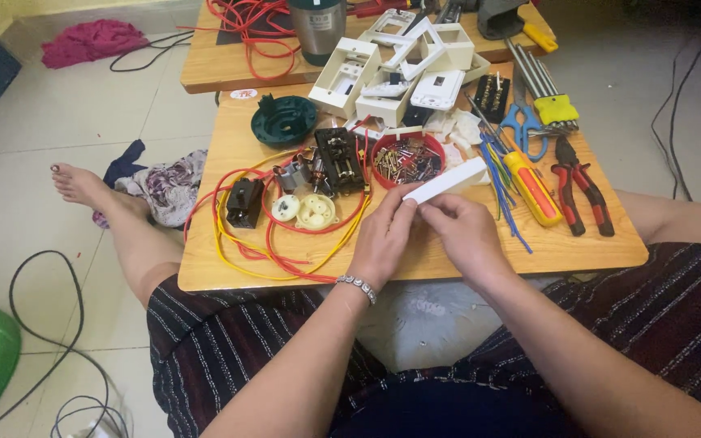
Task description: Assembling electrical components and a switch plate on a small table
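Note:
Both hands hold a long white plastic bar (pixel 454 179) above the front of a low wooden table (pixel 602 247). My left hand (pixel 387 235), with a bracelet at the wrist, grips the bar's near end from the left. My right hand (pixel 464 231) pinches the same end from below and to the right. The bar's far end points up and right, just past a red bowl of screws (pixel 407 159).
Red and yellow wires (pixel 241 243), a black motor part (pixel 339 159), white gears (pixel 316 211), a green round cover (pixel 284 120), white switch housings (pixel 383 69), a screwdriver (pixel 534 193), pliers (pixel 582 186) and scissors (pixel 522 123) crowd the table. A second table stands behind.

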